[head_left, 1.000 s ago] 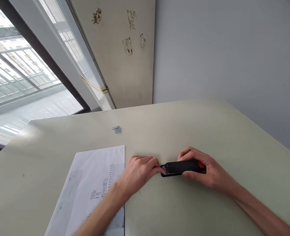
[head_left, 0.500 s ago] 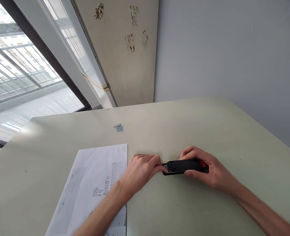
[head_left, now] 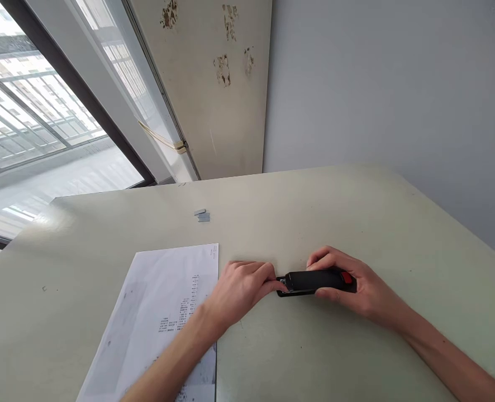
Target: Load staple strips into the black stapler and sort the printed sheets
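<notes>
A black stapler [head_left: 317, 280] with a red patch near its right end lies on the table. My right hand [head_left: 352, 285] grips its rear half, thumb on the near side and fingers on the far side. At the stapler's left end, my left hand [head_left: 247, 285] has its thumb and fingers pinched at the metal front; what is between the fingertips is hidden. Under my left forearm lies a printed sheet of paper [head_left: 159, 290]. Farther back sits a small pile of staple strips [head_left: 203, 216].
The pale table [head_left: 314, 352] carries everything. A grey wall [head_left: 390, 84] rises behind it on the right. At the left are a window [head_left: 33, 106] and a beige panel [head_left: 231, 123] with brown marks.
Both hands and the stapler hold nearly the same place. The left thumb seems slightly farther onto the stapler's front; the view has shifted a little.
</notes>
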Tool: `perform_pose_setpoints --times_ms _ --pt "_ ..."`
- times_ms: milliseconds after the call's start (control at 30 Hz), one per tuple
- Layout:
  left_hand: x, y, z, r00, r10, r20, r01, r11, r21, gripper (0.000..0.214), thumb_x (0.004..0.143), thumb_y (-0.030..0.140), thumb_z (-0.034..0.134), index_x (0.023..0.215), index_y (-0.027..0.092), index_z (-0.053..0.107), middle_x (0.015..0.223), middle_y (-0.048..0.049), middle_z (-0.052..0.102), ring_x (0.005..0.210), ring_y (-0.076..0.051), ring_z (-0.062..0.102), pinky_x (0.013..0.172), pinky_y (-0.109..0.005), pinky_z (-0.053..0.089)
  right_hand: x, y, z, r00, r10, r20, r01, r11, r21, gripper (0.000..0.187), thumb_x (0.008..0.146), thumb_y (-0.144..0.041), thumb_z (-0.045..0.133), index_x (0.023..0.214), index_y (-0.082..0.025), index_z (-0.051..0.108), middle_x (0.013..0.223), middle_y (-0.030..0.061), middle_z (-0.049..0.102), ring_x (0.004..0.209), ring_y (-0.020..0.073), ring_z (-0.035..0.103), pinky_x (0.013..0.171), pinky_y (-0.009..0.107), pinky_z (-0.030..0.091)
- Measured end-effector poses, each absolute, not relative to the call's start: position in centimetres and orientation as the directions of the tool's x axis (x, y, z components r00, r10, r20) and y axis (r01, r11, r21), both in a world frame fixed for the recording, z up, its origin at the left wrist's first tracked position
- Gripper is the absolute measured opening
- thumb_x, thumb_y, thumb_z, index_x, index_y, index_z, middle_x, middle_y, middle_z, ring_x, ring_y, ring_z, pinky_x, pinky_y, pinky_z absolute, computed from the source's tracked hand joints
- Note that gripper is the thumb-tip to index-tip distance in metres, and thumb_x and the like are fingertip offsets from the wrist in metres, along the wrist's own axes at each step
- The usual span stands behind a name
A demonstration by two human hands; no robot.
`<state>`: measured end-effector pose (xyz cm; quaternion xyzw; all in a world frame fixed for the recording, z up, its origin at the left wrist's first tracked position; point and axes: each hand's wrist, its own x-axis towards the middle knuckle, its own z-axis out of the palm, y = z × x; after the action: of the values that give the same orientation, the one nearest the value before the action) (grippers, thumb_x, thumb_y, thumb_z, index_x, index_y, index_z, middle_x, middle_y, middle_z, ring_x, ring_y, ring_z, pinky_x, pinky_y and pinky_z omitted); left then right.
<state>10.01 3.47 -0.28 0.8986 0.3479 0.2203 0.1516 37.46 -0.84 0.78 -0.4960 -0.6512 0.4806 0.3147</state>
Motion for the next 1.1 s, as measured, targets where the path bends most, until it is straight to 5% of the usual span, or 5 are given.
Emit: perform_pose_setpoints --times_ms 533,1100 --pt "9.3 3.9 0.2 0.711 0.682 0.171 0.439 -0.621 0.649 0.028 0.091 0.042 0.081 0.08 0.02 0.068 0.066 0.0073 0.063 0.054 -0.008 0.051 0.055 -0.024 0.036 37.9 -0.8 1.0 -0.296 0.954 -0.052 0.379 0.067 -0.923 0.022 0.093 -0.051 0.075 0.1 -0.03 0.071 0.111 0.0043 0.068 0.092 0.0226 0.066 0.076 0.034 0.051" --pt "9.4 3.5 0.9 0.683 0.712 0.164 0.417 -0.564 0.712 0.01 0.09 0.021 0.067 0.08 0.02 0.069 0.065 0.0046 0.066 0.053 -0.008 0.053 0.053 -0.022 0.041 37.9 -0.7 0.5 -0.277 0.958 -0.073 0.396 0.044 -0.917 0.03 0.091 -0.056 0.074 0.102 -0.028 0.071 0.114 0.006 0.072 0.098 0.0257 0.069 0.077 0.034 0.054"
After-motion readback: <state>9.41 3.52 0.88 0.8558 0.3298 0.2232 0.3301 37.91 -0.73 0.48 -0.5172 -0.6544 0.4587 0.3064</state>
